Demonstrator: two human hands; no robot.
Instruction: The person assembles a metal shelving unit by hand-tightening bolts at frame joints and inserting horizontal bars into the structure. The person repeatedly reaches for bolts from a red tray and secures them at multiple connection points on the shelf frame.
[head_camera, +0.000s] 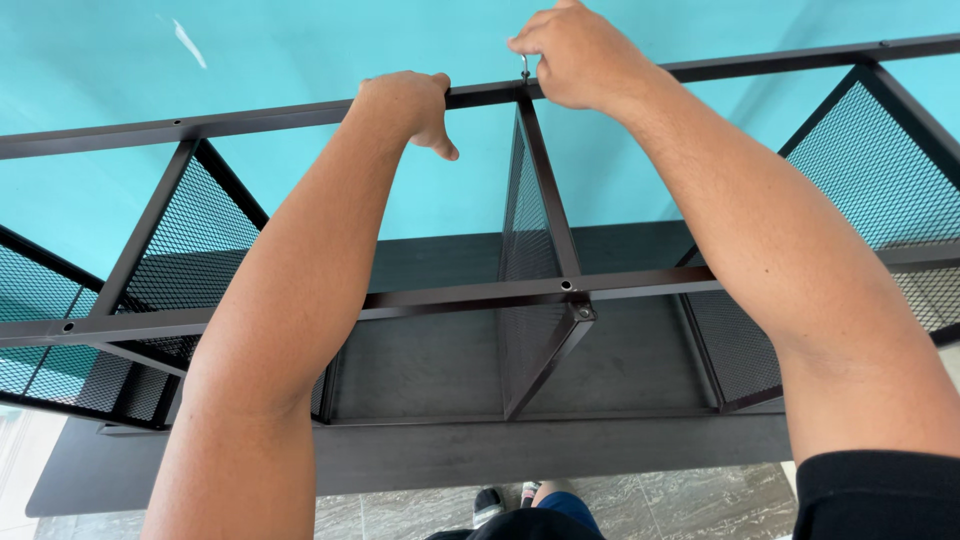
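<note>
Gripping the far rail of the dark metal shelf frame, the left hand steadies it; the right hand pinches a small metal key above the mesh divider. Keeping it upright seems wise.

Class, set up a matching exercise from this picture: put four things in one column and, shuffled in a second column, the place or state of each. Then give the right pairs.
Column one:
1. left hand
2. right hand
3. middle mesh panel
4. wall

Column two:
A. turquoise, behind the frame
B. gripping the far top rail
C. pinching a small metal tool at the rail joint
D. upright between two rails

Pairs: 1-B, 2-C, 3-D, 4-A
</note>
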